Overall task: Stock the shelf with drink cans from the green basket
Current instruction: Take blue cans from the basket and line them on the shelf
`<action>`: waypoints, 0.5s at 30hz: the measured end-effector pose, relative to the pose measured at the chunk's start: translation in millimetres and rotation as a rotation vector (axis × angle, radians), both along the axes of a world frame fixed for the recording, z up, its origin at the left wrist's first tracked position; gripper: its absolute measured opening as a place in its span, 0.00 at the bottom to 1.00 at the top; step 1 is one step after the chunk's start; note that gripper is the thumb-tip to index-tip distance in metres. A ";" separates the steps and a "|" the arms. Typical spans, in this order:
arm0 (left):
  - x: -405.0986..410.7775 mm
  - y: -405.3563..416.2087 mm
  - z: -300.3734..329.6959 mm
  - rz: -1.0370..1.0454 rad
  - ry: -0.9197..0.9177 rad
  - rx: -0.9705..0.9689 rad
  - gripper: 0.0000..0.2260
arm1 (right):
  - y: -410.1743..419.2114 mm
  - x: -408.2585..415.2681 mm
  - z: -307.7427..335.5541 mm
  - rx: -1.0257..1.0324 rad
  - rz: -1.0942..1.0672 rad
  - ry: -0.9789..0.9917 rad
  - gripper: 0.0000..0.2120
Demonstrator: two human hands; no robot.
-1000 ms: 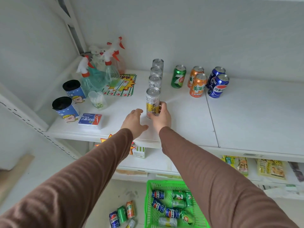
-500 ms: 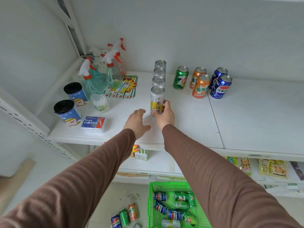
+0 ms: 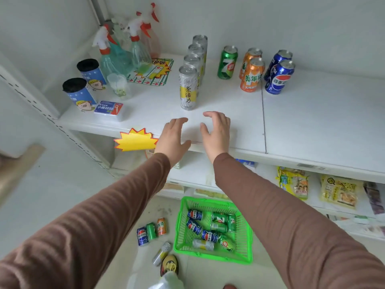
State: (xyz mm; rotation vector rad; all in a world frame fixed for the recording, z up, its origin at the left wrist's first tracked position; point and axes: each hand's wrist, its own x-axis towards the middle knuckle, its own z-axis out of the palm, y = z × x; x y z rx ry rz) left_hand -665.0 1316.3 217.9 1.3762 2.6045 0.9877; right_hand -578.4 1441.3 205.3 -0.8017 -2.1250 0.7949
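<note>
Silver can (image 3: 188,88) upright on shelf (image 3: 312,122); right hand (image 3: 216,132) empty, fingers relaxed.

Bright even light, soft shadows, wide-angle edge bending, slight blur

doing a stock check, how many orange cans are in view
3: two orange cans on the shelf, one in front of the other, and one standing on the floor left of the green basket.
</note>
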 end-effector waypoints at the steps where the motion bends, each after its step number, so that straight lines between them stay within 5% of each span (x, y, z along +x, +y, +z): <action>1: 14.6 -3.1 -5.2 -0.004 0.024 0.010 0.27 | 0.9 14.3 -3.5 0.053 0.021 0.012 0.13; 5: 74.7 -18.9 -40.6 0.015 0.036 0.007 0.27 | 0.8 76.6 -34.1 0.105 0.156 0.025 0.10; 15: 182.0 -45.8 -198.6 0.119 -0.242 -0.231 0.27 | -11.8 203.6 -197.6 -0.220 0.237 -0.265 0.11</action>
